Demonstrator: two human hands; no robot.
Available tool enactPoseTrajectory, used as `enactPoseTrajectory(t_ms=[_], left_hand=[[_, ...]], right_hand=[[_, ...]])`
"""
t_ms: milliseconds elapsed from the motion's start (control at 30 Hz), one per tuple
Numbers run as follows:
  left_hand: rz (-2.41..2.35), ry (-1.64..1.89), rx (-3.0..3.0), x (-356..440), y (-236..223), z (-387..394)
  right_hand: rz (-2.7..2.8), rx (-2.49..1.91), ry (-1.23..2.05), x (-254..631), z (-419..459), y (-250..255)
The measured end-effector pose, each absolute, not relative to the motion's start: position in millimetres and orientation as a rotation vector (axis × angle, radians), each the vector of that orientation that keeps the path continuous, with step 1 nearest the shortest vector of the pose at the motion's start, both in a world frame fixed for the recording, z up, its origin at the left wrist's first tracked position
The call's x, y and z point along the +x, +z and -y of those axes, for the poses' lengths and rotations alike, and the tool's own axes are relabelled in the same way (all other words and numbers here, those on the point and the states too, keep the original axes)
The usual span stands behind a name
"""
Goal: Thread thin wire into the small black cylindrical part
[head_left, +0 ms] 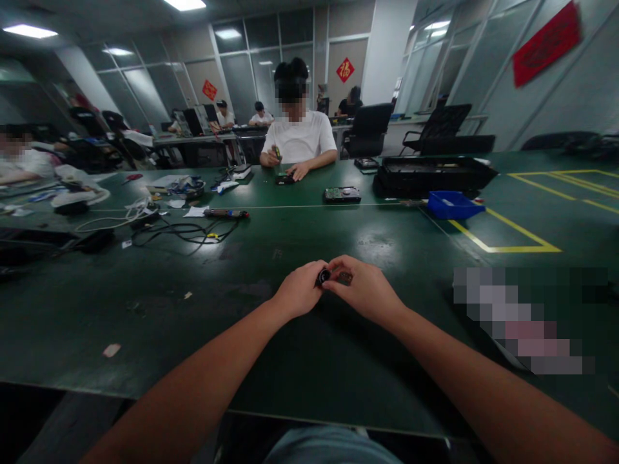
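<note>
A small black cylinder with a round, lens-like glassy end (324, 276) is held up over the green table, its round end facing me. My left hand (300, 288) is closed around its left side, and much of its body is hidden by those fingers. Thumb and forefinger of my right hand (371, 291) pinch at the cylinder's right edge. Within the curl of my right fingers shows a small brownish piece with light spots (345, 277); whether it is held or lies behind them I cannot tell.
Across the green table (261, 248), a co-worker in a white shirt (302, 143) handles a dark device. Nearby are a hard drive (342, 194), a blue bin (454, 205), a long black tray (430, 177), a pen-like tool (226, 213) and black cables (181, 233). A blurred item lies right.
</note>
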State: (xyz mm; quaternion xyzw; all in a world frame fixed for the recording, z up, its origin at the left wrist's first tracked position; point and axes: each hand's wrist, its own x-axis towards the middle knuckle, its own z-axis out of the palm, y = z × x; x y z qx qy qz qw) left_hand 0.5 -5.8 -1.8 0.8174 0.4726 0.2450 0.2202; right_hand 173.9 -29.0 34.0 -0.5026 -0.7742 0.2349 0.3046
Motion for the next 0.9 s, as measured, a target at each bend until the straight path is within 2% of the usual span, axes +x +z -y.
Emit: enactPoseTrajectory(t_ms=[700,900], left_hand=[[-1.248,0.741,2.261,-0.5,0.6,7.8],[-1.273,0.728,2.268,-0.3,-1.9,6.4]], right_hand=[[2.199,-1.316,0.41,175.0,25.9,30.9],[2.173,-1.327,0.477,172.6,25.4,28.8]])
